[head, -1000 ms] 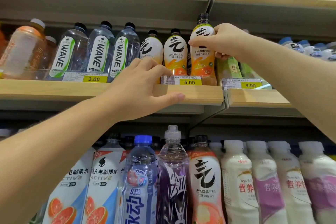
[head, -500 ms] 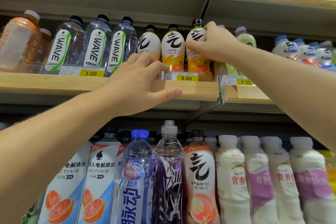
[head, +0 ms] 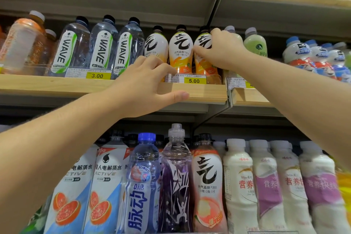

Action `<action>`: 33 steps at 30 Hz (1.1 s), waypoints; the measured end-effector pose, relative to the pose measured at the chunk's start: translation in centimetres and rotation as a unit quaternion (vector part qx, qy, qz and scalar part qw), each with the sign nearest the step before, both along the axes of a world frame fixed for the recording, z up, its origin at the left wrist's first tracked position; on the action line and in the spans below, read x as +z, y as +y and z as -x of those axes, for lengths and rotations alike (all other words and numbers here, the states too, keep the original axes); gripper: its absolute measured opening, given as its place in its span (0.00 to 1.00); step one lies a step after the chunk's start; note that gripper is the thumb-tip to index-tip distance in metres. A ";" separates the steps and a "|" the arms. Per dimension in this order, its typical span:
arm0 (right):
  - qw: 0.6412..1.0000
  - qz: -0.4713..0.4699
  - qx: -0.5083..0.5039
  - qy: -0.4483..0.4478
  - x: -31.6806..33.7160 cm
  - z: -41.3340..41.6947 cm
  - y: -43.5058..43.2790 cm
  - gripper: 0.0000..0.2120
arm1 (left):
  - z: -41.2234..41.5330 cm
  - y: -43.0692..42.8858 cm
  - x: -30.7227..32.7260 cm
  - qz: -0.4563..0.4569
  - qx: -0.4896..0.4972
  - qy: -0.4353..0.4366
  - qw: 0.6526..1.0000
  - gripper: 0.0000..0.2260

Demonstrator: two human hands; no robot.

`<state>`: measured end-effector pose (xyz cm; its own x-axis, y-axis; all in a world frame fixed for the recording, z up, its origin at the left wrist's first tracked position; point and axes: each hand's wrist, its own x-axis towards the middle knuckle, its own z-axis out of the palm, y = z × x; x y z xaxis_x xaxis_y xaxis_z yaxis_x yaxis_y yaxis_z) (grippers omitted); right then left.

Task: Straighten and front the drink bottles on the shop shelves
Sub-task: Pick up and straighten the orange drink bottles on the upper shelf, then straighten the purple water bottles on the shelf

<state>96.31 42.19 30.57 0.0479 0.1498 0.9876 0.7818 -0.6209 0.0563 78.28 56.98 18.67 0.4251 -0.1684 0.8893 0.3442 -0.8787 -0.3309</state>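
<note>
Three orange-and-white drink bottles (head: 180, 51), black-capped: upright, side by side, at front edge of middle shelf (head: 57, 83).

R hand (head: 221, 50) grips orange bottle (head: 204, 59) on mid shelf (head: 205, 92); L hand (head: 141, 89) holds shelf edge.
</note>
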 end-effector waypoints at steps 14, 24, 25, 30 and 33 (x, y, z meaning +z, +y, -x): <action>0.984 0.008 0.170 0.047 -4.2 2.0 -3.1 0.31 | 0.4 -1.7 -1.4 0.038 -0.007 0.007 0.999 0.36; 0.965 0.016 0.252 0.065 -11.4 6.0 -5.1 0.29 | 3.5 -1.7 -9.7 -0.028 -0.040 0.011 0.999 0.29; 0.964 0.018 0.256 0.066 -12.6 6.4 -5.2 0.28 | 3.9 -1.6 -10.8 -0.014 -0.043 0.024 0.999 0.29; 0.957 0.045 0.274 0.086 -18.6 8.2 -5.2 0.23 | 5.6 -0.6 -16.3 0.028 -0.040 0.080 0.996 0.30; 0.955 0.075 0.269 0.101 -22.0 8.8 -4.8 0.24 | 6.5 0.4 -19.4 0.051 -0.040 0.109 0.992 0.31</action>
